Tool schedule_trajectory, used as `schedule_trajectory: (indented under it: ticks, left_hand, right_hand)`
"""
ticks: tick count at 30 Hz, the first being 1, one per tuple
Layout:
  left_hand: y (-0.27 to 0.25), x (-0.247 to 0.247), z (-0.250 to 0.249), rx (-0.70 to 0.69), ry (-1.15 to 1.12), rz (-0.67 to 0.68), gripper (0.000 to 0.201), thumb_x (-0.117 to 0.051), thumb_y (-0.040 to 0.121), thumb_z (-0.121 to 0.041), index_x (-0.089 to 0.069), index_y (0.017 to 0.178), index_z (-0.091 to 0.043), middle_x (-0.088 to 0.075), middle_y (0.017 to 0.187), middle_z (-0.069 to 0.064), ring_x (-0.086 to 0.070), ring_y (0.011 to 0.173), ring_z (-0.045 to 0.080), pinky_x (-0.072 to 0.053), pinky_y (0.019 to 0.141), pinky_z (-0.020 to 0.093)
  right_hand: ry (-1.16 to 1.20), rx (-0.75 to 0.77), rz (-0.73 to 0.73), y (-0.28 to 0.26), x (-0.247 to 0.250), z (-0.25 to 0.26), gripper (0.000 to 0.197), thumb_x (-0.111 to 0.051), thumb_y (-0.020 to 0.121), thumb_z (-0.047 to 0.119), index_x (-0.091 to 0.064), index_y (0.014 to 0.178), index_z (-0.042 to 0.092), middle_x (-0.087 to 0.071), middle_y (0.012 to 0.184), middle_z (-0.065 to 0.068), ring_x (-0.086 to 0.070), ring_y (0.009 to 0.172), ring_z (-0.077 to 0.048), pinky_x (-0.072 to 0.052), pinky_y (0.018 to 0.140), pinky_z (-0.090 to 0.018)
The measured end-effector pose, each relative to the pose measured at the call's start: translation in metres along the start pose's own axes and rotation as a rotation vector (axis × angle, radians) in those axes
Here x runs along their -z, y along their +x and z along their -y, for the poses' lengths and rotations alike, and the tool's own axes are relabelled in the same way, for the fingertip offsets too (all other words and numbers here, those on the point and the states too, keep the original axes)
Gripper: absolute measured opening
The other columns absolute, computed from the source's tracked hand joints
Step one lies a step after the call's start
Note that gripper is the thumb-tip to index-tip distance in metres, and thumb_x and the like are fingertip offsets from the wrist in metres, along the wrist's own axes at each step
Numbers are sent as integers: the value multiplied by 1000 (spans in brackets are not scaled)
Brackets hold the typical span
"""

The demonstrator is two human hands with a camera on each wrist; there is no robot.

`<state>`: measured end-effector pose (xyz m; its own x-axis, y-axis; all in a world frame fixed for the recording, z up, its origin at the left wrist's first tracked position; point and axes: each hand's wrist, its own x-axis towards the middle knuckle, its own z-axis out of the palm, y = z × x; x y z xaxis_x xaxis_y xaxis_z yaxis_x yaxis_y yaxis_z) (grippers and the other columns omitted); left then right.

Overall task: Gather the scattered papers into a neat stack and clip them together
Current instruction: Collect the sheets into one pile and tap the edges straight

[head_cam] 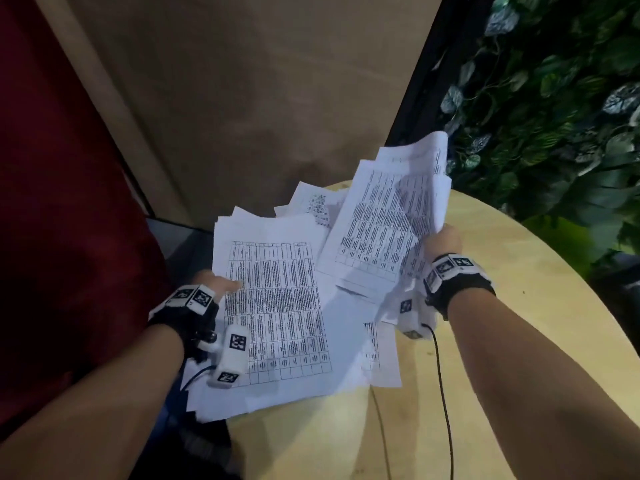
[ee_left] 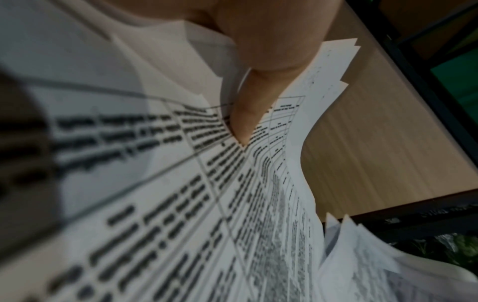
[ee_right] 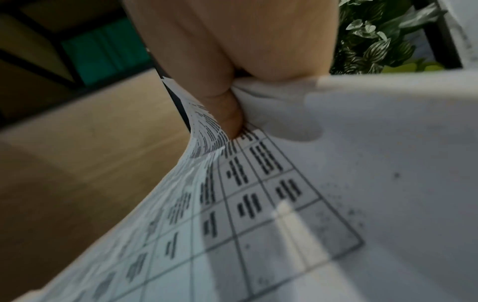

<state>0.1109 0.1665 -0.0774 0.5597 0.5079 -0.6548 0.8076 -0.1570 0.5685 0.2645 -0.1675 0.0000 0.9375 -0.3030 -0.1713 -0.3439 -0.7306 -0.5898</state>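
The round table (head_cam: 502, 341) filled the lower right of the head view. It was pale wood, smooth and a bit shiny. A wall of green leaves (head_cam: 554, 98) stood in the upper right.

The papers (head_cam: 277, 306) lay in the middle of the frame, in a messy fan with printed grids on them. They were thin and bendy. Some stuck out past the table's edge at the lower left.

Your left hand (head_cam: 214, 284) pinched the big pile, thumb (ee_left: 243, 114) on top. Your right hand (head_cam: 443, 239) gripped a second bunch (head_cam: 381, 220) and held it up, curved and floppy.

You could have lost sheets here. The ones over the edge might have slid off if you tugged the pile. The bent bunch might have creased if you squeezed hard. Corners could have caught and folded as the two bunches met. I saw no clip.
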Motion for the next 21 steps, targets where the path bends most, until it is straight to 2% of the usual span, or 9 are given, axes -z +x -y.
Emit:
schedule_trajectory:
  ticks: [3, 5, 7, 9, 11, 12, 15, 17, 21]
  left_hand:
    - [6, -7, -8, 19, 55, -10, 66, -74, 77, -18, -46, 131, 8, -49, 138, 20, -49, 125, 34, -39, 106, 39]
    - [10, -13, -8, 53, 122, -8, 54, -69, 82, -16, -50, 127, 10, -51, 135, 20, -51, 123, 32, -41, 103, 35]
    - [12, -16, -6, 61, 167, -11, 52, -66, 84, -17, -51, 125, 11, -52, 135, 20, -52, 123, 32, -41, 101, 34]
    - [11, -16, -5, 53, 165, -13, 57, -69, 82, -17, -49, 127, 11, -50, 136, 20, -51, 123, 32, -41, 102, 35]
    - [9, -14, -5, 41, 169, -2, 61, -71, 80, -19, -48, 129, 9, -50, 137, 19, -50, 124, 32, -41, 105, 36]
    - [10, -14, -4, 33, 171, -2, 61, -72, 79, -20, -49, 128, 8, -51, 136, 18, -51, 123, 31, -41, 105, 38]
    - [7, -11, -3, 28, 174, -1, 58, -73, 78, -19, -53, 126, 6, -54, 133, 18, -54, 120, 31, -42, 105, 40]
    - [4, -10, -4, 39, 189, 18, 57, -72, 80, -18, -52, 126, 7, -54, 133, 19, -54, 120, 32, -41, 105, 38]
    - [-4, -7, -8, 50, 203, 35, 64, -69, 82, -23, -44, 131, 9, -47, 140, 20, -48, 126, 33, -39, 106, 35]
  right_hand:
    - [-146, -59, 115, 17, -18, -16, 36, -55, 90, 24, -59, 111, -5, -61, 86, -18, -58, 88, -35, -43, 59, -31]
    - [-352, -123, 211, 28, -38, -33, 55, -65, 77, 46, -59, 113, 5, -60, 99, -15, -58, 95, -34, -50, 75, -37]
    - [-551, -145, 249, 32, -49, -45, 70, -65, 71, 57, -51, 123, 12, -51, 125, -15, -51, 114, -34, -42, 97, -44]
    - [-567, -143, 255, 28, -51, -44, 66, -67, 75, 51, -44, 126, 15, -41, 134, -15, -48, 112, -32, -41, 92, -43]
    - [-524, -118, 286, 21, -48, -39, 60, -66, 81, 37, -41, 129, 12, -41, 135, -16, -52, 89, -25, -42, 65, -31]
    - [-499, -92, 288, 20, -49, -41, 56, -64, 83, 30, -40, 130, 11, -43, 134, -15, -53, 84, -25, -39, 61, -28]
    - [-316, -9, 217, 13, -50, -43, 35, -58, 86, 10, -50, 119, 7, -58, 114, -16, -56, 87, -30, -45, 74, -31]
    - [-243, 58, 111, 2, -40, -39, 29, -55, 85, 8, -54, 114, 9, -62, 104, -17, -59, 88, -33, -50, 82, -39]
    - [-62, 256, -80, -17, -11, -22, 43, -60, 79, 3, -51, 121, 1, -55, 112, -25, -57, 100, -39, -46, 76, -39]
